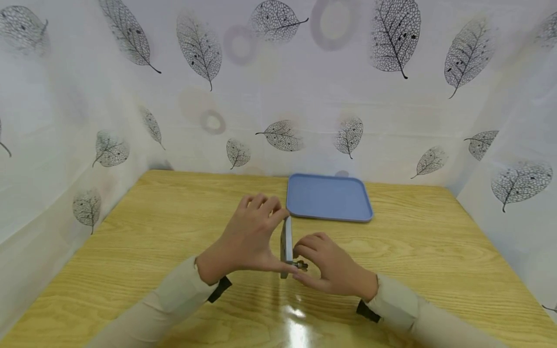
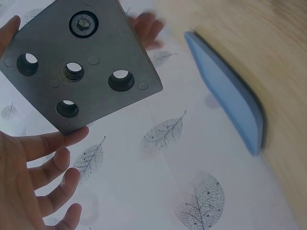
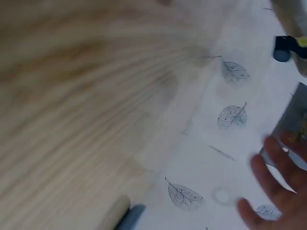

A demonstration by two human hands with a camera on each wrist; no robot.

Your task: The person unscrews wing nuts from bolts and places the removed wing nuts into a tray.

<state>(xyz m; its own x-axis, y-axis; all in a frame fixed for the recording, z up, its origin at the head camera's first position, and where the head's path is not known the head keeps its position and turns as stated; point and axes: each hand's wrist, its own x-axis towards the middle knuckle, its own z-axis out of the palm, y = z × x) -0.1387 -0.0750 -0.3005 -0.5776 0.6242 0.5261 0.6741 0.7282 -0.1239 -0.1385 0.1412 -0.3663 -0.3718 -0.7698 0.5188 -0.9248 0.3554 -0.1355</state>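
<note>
Grey plate (image 2: 93, 45), upright over the wooden table (image 1: 417, 270), between both hands.
Left hand (image 1: 252, 237): thumb and fingers spread wide, gripping the plate at opposite edges; several round holes and a socket-head bolt (image 2: 83, 25) face its wrist camera. Right hand (image 1: 332, 263): fingers part-bent, thumb apart, about the small metal fastener (image 1: 301, 265) protruding from the plate's right side; cannot tell whether they pinch it. Blue tray (image 1: 328, 195) lies beyond.

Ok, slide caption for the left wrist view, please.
Left hand grips a holed gray plate by its edges; right hand blurred behind, blue tray in background.
</note>
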